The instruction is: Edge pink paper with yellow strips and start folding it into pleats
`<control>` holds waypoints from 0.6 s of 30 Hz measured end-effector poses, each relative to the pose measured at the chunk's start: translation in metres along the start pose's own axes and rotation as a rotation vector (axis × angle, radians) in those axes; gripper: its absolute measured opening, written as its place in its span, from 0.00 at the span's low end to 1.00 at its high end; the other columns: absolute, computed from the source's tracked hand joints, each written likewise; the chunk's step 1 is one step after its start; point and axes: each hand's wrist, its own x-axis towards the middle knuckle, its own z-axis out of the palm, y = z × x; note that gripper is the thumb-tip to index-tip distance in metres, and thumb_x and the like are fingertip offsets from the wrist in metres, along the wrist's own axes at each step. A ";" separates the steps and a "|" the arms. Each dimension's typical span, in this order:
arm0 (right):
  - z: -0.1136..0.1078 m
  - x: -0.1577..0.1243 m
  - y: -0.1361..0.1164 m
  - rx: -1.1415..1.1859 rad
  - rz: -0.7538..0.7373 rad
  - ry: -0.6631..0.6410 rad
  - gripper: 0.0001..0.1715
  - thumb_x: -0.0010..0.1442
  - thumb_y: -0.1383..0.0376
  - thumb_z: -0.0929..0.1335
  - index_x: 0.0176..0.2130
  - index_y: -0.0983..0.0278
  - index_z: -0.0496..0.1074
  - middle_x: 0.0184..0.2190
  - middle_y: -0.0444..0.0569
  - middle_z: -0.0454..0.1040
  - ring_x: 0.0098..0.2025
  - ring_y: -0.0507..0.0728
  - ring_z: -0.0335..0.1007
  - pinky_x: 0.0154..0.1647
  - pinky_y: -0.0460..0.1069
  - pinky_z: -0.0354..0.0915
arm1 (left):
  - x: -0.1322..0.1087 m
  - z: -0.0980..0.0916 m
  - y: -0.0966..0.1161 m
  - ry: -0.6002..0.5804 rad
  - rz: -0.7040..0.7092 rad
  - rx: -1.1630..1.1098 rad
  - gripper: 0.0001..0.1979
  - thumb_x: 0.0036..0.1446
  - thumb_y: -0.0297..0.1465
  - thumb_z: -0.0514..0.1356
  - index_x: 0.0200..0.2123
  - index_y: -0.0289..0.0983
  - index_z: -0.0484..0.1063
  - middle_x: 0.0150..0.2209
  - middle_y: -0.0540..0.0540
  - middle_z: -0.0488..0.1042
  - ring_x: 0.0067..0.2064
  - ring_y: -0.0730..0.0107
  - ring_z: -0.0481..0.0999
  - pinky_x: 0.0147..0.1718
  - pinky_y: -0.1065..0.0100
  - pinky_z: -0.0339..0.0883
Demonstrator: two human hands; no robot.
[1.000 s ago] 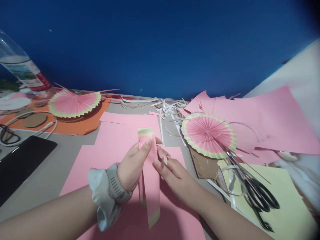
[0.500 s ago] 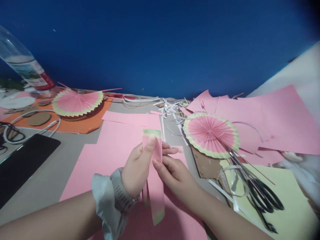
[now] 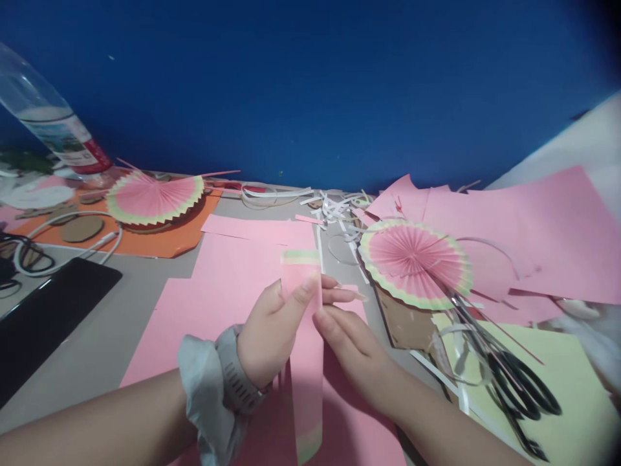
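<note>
Between my hands is a long folded strip of pink paper (image 3: 306,375) with pale green and yellow bands at both ends. My left hand (image 3: 272,327) grips its upper part, thumb pressed flat on the front face. My right hand (image 3: 359,353) pinches the strip's right edge with thumb and fingers, partly behind it. The strip stands over pink paper sheets (image 3: 155,336) spread on the table. Around my left wrist are a grey watch strap and a pale scrunchie.
Pleated pink paper fans (image 3: 414,259) lie right and back left, one on orange paper (image 3: 189,239). Scissors (image 3: 514,375) rest over yellow-green paper (image 3: 572,388). A black phone (image 3: 58,323), a white cable (image 3: 116,243) and a bottle (image 3: 63,129) are left; paper scraps (image 3: 334,206) lie by the blue wall.
The strip has shifted slightly right and its lower end now reaches further down toward me. My right thumb has moved to the strip's edge. The whole view has drifted a little.
</note>
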 end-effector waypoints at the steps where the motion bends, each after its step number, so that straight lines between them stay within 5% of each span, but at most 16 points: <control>1: -0.001 0.000 0.000 -0.014 -0.013 -0.009 0.23 0.66 0.55 0.55 0.25 0.62 0.60 0.20 0.42 0.67 0.24 0.50 0.63 0.27 0.46 0.59 | 0.000 0.000 0.000 -0.004 -0.005 -0.001 0.15 0.63 0.39 0.50 0.38 0.35 0.72 0.38 0.46 0.80 0.41 0.68 0.78 0.44 0.69 0.68; 14: 0.002 -0.002 0.003 -0.282 -0.109 0.042 0.20 0.67 0.57 0.54 0.29 0.63 0.61 0.23 0.43 0.64 0.27 0.52 0.59 0.28 0.47 0.54 | -0.004 0.003 0.005 -0.005 0.051 0.125 0.22 0.65 0.38 0.46 0.36 0.39 0.79 0.44 0.48 0.77 0.52 0.66 0.70 0.50 0.73 0.62; 18: 0.001 -0.002 0.002 -0.263 -0.169 0.077 0.19 0.66 0.59 0.55 0.25 0.62 0.55 0.19 0.40 0.56 0.22 0.49 0.52 0.23 0.46 0.50 | -0.006 0.005 0.008 -0.045 0.042 0.156 0.25 0.66 0.39 0.42 0.38 0.40 0.78 0.48 0.49 0.75 0.55 0.67 0.66 0.51 0.73 0.60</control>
